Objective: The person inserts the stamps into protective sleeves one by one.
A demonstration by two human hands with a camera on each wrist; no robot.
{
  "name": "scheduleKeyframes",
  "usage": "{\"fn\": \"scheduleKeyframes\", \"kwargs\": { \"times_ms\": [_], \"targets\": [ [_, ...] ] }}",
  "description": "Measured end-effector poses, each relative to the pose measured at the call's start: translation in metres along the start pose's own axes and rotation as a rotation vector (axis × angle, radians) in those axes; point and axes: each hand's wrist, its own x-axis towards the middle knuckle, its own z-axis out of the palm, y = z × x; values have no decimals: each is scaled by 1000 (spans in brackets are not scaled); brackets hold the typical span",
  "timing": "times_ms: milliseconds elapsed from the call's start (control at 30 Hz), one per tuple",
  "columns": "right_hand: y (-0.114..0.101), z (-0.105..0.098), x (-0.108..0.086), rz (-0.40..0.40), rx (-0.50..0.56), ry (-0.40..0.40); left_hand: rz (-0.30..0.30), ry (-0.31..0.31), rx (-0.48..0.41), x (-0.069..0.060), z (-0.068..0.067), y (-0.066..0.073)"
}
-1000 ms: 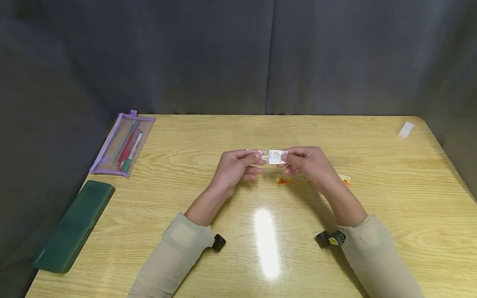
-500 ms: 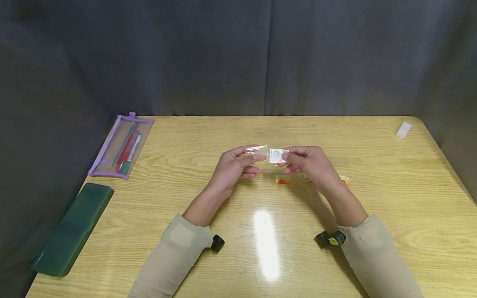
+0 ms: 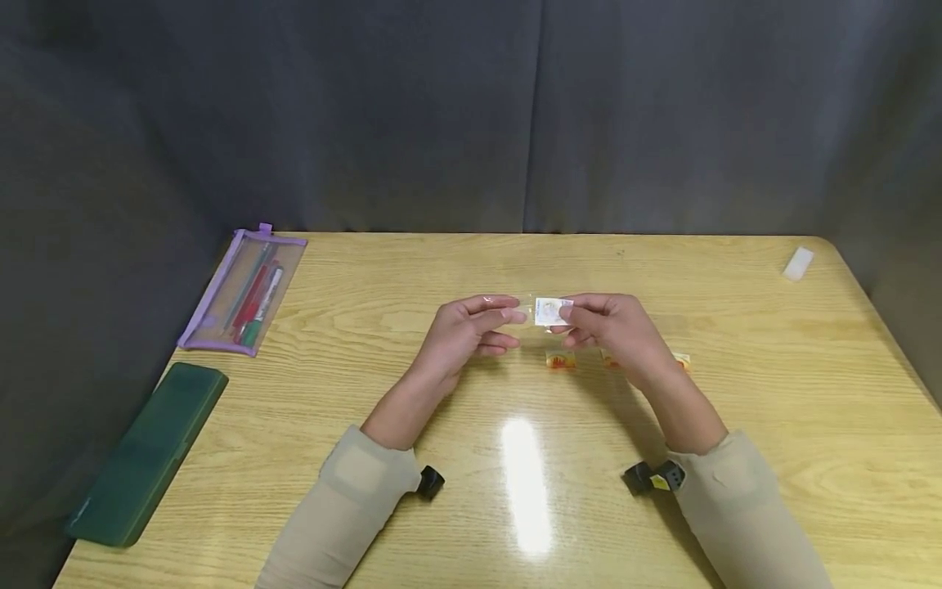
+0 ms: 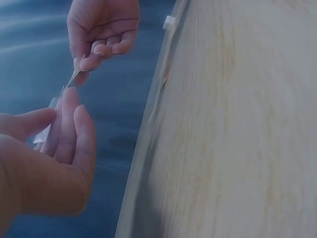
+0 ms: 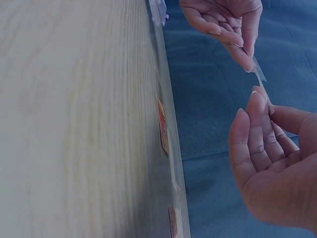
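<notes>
In the head view my left hand [image 3: 471,331] pinches a small clear plastic sleeve between thumb and fingers; the sleeve [image 4: 42,136] shows better in the left wrist view. My right hand [image 3: 614,331] pinches a small white stamp [image 3: 548,312] with a faint print, its edge looking toothed in the right wrist view. Both are held up above the table, the sleeve's end close against the stamp's left edge. Whether the stamp's edge lies inside the sleeve I cannot tell. Below lie small orange-and-yellow stamps [image 3: 561,361], partly hidden by my right hand.
On the wooden table [image 3: 353,278], a purple-edged mesh pouch [image 3: 213,282] with pens lies at the left. Nearer is a green case [image 3: 150,454]. A small white block [image 3: 798,263] sits at the far right corner. Dark curtains surround the table.
The sleeve in my left hand has shifted and its glare has changed; it now reaches closer to the stamp. Both hands have otherwise stayed nearly still.
</notes>
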Motion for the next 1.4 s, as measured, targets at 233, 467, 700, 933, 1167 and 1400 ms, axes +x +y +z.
{"fn": "scheduleKeyframes", "kwargs": {
  "times_ms": [233,467,700,933,1167,1400],
  "targets": [
    [-1,-1,-1,-8,-1,4,1,-4,0,0,0,0],
    [-1,-2,0,-11,-20,8,-4,11,-2,0,1,3],
    [0,-3,1,-16,-22,13,-13,29,0,0,1,4],
    [1,-3,0,1,-33,29,-7,50,-26,-1,0,3],
    [0,0,0,4,-20,13,-27,60,10,-1,1,2],
    [1,0,0,5,-24,12,-24,46,29,-1,1,1]
  ]
}}
